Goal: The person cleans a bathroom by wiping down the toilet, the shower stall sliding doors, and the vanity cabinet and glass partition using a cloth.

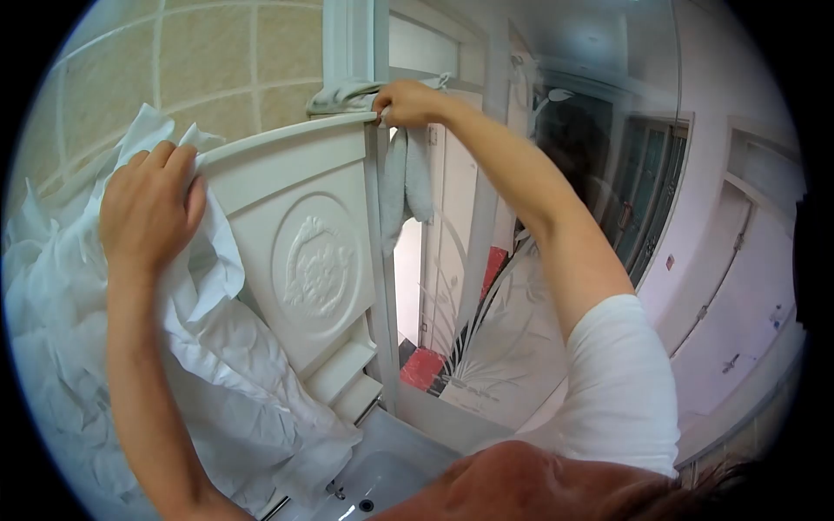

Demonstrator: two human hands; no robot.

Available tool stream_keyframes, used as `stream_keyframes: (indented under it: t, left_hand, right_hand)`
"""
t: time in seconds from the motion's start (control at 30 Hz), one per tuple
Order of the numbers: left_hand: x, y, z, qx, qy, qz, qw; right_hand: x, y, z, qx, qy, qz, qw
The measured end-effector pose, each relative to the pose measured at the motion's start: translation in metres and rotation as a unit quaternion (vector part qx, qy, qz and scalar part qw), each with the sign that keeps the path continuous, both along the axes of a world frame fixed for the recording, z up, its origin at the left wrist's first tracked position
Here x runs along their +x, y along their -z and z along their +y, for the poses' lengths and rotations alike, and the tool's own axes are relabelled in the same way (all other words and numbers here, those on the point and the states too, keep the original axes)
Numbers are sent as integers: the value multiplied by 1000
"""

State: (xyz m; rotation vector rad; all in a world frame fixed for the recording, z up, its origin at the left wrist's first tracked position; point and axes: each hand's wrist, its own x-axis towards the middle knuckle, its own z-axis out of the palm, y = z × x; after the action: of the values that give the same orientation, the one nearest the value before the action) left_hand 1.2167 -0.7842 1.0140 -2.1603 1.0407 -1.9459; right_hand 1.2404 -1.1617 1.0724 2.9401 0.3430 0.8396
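My left hand (152, 204) is closed over the top edge of a white panel, gripping white crumpled sheeting (217, 347) that drapes down the left side. The white panel (291, 156) carries a raised oval floral relief. At the panel's right top corner, my right hand (408, 102) is closed, fingers pinched at the edge beside a grey cloth (343, 95). What the fingertips hold is too small to make out. Below that hand hang fuzzy grey-white pieces (407, 182) against the glass frame.
A glass partition (512, 330) with etched plant patterns stands right of the panel. Below is a grey washbasin (391, 473) with a drain and metal tap (334, 491). Beige wall tiles (204, 56) are at upper left, a white door (730, 321) at far right.
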Motion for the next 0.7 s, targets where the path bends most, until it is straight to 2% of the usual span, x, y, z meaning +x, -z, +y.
stream_keyframes:
  t: [0.03, 0.1, 0.17, 0.23, 0.27, 0.3, 0.33, 0.37, 0.4, 0.43, 0.5, 0.63, 0.7]
  left_hand:
    - [0, 0, 0, 3, 3, 1, 1000]
    - [0, 0, 0, -4, 2, 1, 1000]
    - [0, 0, -1, -7, 1, 0, 1000]
    - [0, 1, -1, -10, -2, -1, 1000]
    - [0, 1, -1, -9, -5, -1, 1000]
    - [0, 0, -1, -7, -9, -2, 1000]
    - [-1, 0, -1, -9, -8, -7, 1000]
    - [-1, 1, -2, -11, -12, -1, 1000]
    - [-2, 1, -2, -12, -14, 6, 1000]
    - [-2, 0, -2, -13, -12, 2, 1000]
    - [-1, 1, -2, -11, -8, -1, 1000]
    - [-4, 3, -4, -17, 8, -19, 1000]
    - [-4, 3, -5, -23, -2, -19, 1000]
  right_hand:
    - [-11, -2, -5, 3, 3, 1, 1000]
    - [-36, -20, -14, 222, -60, 11, 973]
    - [-53, -62, -31, 319, -18, -47, 946]
    - [-82, -123, -42, 170, 81, -263, 946]
    - [-94, -148, -60, 114, 24, -401, 908]
    - [-104, -164, -69, 56, -34, -530, 845]
    - [-109, -165, -65, 54, -34, -534, 843]
    - [-117, -162, -57, -39, 103, -571, 814]
    - [-122, -160, -53, -130, 239, -590, 760]
    - [-104, -160, -77, -241, 289, -625, 684]
    - [-118, -134, -35, -202, 381, -449, 783]
    - [-122, -129, -18, -220, 412, -419, 779]
    - [-116, -141, -26, -234, 376, -438, 782]
